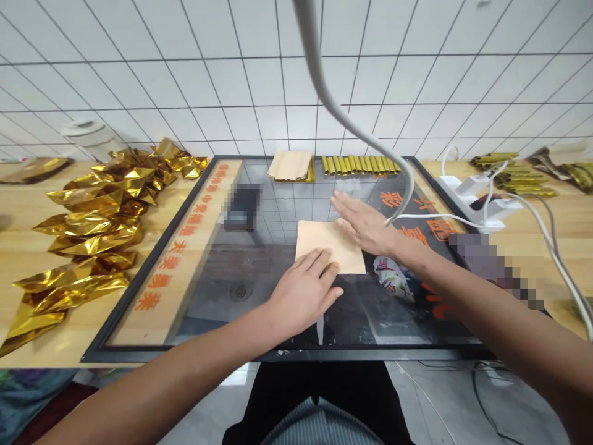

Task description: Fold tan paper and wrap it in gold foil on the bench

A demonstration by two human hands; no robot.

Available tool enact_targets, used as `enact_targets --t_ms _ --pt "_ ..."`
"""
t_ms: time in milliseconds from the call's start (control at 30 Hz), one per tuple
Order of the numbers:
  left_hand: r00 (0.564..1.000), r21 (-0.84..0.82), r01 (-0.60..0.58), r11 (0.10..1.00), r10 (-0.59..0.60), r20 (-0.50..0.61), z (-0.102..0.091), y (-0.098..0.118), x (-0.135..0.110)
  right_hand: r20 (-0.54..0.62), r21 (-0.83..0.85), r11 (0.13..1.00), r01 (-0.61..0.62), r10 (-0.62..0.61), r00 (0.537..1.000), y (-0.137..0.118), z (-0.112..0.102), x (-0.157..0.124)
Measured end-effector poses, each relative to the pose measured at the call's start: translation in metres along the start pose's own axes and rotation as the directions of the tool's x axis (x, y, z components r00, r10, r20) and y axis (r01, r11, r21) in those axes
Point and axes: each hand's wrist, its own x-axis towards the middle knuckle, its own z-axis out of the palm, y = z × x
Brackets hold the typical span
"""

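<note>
A square sheet of tan paper (pixel 327 238) lies flat on the dark glass panel (pixel 204 290). My left hand (pixel 306 287) rests on its lower left part, fingers stretched out and the thumb apart. Over the sheet's right edge lies my right hand (pixel 364 222), its fingers extended toward the upper left. Both palms face down, and neither hand grips anything. Behind the sheet, near the panel's far edge, sits a stack of tan and gold paper (pixel 291 166). To its right is a row of rolled gold paper tubes (pixel 360 165).
Folded gold foil pieces (pixel 99 210) are heaped along the left. A white power strip (pixel 472 201) with cables stands at the right, near more gold rolls (pixel 523 182). A thick grey cable (pixel 338 114) hangs down in front of the tiled wall. A dark phone-like object (pixel 243 207) lies on the panel.
</note>
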Motion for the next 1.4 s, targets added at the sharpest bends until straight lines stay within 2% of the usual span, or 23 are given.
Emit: enact_targets --t_ms 33,100,200,367,500,600,700,800,867,933,1033,1133,1400 --pt "1.0 -0.007 0.003 1.0 -0.003 0.01 0.0 0.0 0.0 0.041 0.121 0.989 0.08 -0.085 0.995 -0.009 -0.005 -0.005" --pt "1.0 -0.022 0.009 1.0 -0.008 0.026 -0.001 0.002 0.001 0.173 0.326 0.934 0.144 -0.209 0.963 -0.028 -0.011 -0.014" --pt "0.999 -0.035 0.024 0.999 -0.023 0.034 0.0 0.003 0.001 0.267 0.424 0.894 0.144 -0.275 0.924 -0.045 -0.008 -0.019" --pt "0.999 -0.04 0.04 0.998 -0.038 0.034 0.001 0.003 0.001 0.271 0.311 0.937 0.158 -0.246 0.93 -0.035 0.013 0.006" --pt "0.999 0.019 0.037 0.999 -0.037 0.039 0.001 0.006 0.001 0.206 0.179 0.967 0.183 -0.218 0.954 -0.021 0.025 0.033" --pt "0.999 0.087 -0.013 0.996 0.01 0.04 0.001 0.013 0.0 0.166 0.101 0.982 0.16 -0.175 0.97 -0.016 0.031 0.048" --pt "0.998 0.106 -0.06 0.993 0.057 0.029 0.002 0.019 -0.003 0.148 0.066 0.99 0.122 -0.131 0.98 -0.015 0.031 0.054" --pt "0.998 0.095 -0.055 0.994 0.053 0.014 0.003 0.022 -0.005 0.138 0.116 0.985 0.126 -0.141 0.98 -0.019 0.017 0.046" --pt "0.999 0.09 -0.048 0.995 0.047 0.007 0.005 0.021 -0.006 0.126 0.207 0.959 0.191 -0.22 0.967 -0.027 0.001 0.034" --pt "0.999 0.088 -0.049 0.995 0.049 0.005 0.005 0.021 -0.005 0.141 0.32 0.909 0.266 -0.323 0.936 -0.039 -0.013 0.019" --pt "0.998 0.067 -0.049 0.997 0.047 0.031 0.005 0.023 -0.005 0.26 0.469 0.838 0.278 -0.432 0.864 -0.059 -0.023 0.001" --pt "0.997 0.027 -0.021 0.999 0.019 0.068 0.004 0.025 -0.005 0.296 0.484 0.829 0.281 -0.457 0.839 -0.069 -0.014 -0.001" --pt "0.999 0.063 -0.045 0.997 0.045 0.01 0.006 0.025 -0.006 0.283 0.318 0.887 0.334 -0.425 0.86 -0.049 0.018 0.031"
